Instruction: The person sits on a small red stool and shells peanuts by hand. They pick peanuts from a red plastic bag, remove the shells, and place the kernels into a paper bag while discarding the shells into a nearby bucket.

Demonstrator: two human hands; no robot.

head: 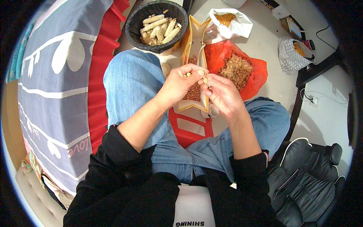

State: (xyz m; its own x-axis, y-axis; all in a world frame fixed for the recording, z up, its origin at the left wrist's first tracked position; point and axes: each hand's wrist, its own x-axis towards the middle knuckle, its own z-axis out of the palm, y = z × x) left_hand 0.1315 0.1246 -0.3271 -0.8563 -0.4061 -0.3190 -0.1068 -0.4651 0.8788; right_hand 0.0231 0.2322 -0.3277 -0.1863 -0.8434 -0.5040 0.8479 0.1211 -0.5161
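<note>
My left hand (187,78) and my right hand (221,90) meet above an upright paper gift bag (200,104). Between their fingertips is a small pale peanut shell (206,81), apparently split. A yellowish piece also shows at my left fingers. Inside the paper bag lie many shelled reddish peanuts (192,93). Just right of the hands, a red plastic bag (259,71) is spread around a heap of brown nuts or unshelled peanuts (236,71). My fingers hide part of the paper bag's opening.
A black-lined bin (133,37) with bare corn cobs (161,28) stands at the upper left. A white bag (244,25) holds corn kernels (225,19). A patterned bag (292,58) is farther right. A bed (56,82) borders the left; a black leather chair (306,181) stands at lower right.
</note>
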